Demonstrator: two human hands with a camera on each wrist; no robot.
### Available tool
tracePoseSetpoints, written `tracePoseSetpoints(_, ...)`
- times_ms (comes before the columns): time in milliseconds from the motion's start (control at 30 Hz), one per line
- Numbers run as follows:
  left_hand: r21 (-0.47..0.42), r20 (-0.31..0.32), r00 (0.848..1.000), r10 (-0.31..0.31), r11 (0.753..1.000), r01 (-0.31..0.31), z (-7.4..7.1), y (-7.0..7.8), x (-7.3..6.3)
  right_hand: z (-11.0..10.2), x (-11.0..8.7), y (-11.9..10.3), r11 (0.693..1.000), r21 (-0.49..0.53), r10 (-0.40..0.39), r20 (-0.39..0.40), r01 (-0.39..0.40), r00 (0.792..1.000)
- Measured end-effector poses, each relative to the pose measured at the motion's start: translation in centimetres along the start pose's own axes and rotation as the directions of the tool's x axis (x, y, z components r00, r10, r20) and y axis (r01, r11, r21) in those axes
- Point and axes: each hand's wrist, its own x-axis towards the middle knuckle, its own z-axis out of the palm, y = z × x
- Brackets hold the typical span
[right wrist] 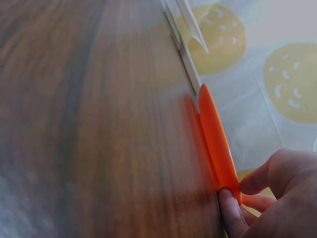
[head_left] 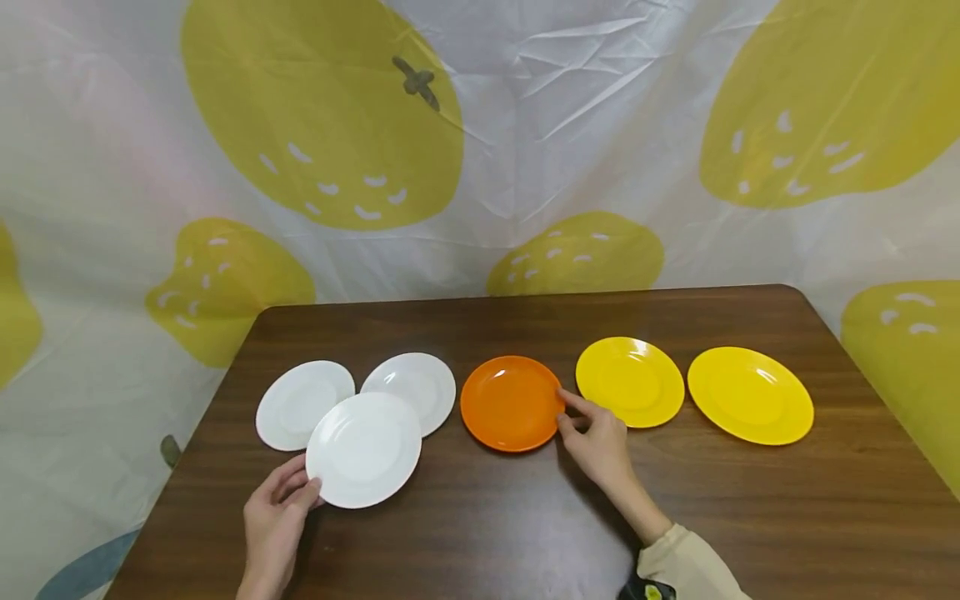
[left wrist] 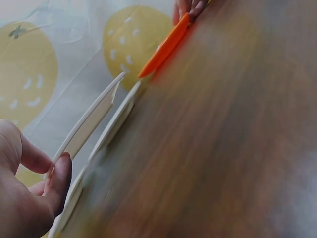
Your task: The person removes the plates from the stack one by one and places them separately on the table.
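Observation:
A white plate is pinched at its left rim by my left hand, thumb on one face and fingers on the other. In the left wrist view this white plate hangs above the table, apart from the plates under it. My right hand pinches the right rim of an orange plate. The right wrist view shows the orange plate slightly tilted, its near rim lifted a little off the wood. Two more white plates, one at left and one nearer the middle, lie behind the held one, partly covered by it.
Two yellow plates, one just beyond my right hand and another farther right, lie on the brown wooden table. A white cloth with a yellow fruit print hangs behind the table's back edge.

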Motion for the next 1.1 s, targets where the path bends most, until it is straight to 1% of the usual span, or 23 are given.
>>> tracePoseSetpoints(133,-0.032,-0.057,0.997,-0.053,0.998,0.052,-1.2,-0.7,-0.4,0.0,0.0,0.0,1.0,-0.002,-0.003,0.0,0.003,1.0)
tracePoseSetpoints(300,-0.096,-0.119,0.989,-0.093,0.992,0.081,-2.8,-1.7,-0.7,0.0,0.0,0.0,1.0,-0.003,-0.006,0.0,0.006,1.0)
tracePoseSetpoints(367,-0.105,-0.136,0.986,-0.099,0.991,0.085,-3.5,-2.0,-0.8,0.0,0.0,0.0,1.0,-0.007,-0.005,-0.002,0.005,1.0)
tracePoseSetpoints(500,-0.122,-0.182,0.974,-0.137,0.986,0.116,-4.6,-2.5,-1.1,-0.1,0.0,0.0,1.0,-0.01,0.005,-0.003,-0.005,1.0)
tracePoseSetpoints(600,-0.119,-0.2,0.966,-0.161,0.983,0.139,-5.3,-2.7,-1.4,-0.1,0.0,0.0,1.0,-0.008,0.009,-0.003,-0.009,1.0)
tracePoseSetpoints(700,-0.097,-0.216,0.96,-0.176,0.983,0.158,-5.7,-3.1,-1.6,-0.1,0.0,0.1,1.0,-0.005,0.005,-0.005,-0.005,1.0)
tracePoseSetpoints(767,-0.069,-0.241,0.951,-0.194,0.981,0.182,-5.9,-3.4,-1.7,-0.1,0.1,0.1,1.0,-0.005,-0.001,-0.008,0.001,1.0)
tracePoseSetpoints(867,-0.039,-0.287,0.93,-0.229,0.973,0.228,-6.4,-4.2,-1.5,-0.2,0.1,0.2,1.0,-0.009,-0.004,-0.006,0.004,1.0)
tracePoseSetpoints(933,-0.005,-0.315,0.915,-0.253,0.964,0.265,-7.0,-4.9,-1.1,-0.1,0.1,0.2,1.0,-0.014,-0.001,-0.004,0.001,1.0)
tracePoseSetpoints(967,0.005,-0.316,0.912,-0.262,0.961,0.278,-7.3,-5.3,-0.9,-0.2,0.1,0.2,1.0,-0.016,0.001,-0.003,-0.001,1.0)
tracePoseSetpoints(1100,0.046,-0.302,0.915,-0.267,0.955,0.294,-8.6,-6.7,-0.3,-0.3,0.1,0.3,1.0,-0.017,0.001,-0.008,-0.002,1.0)
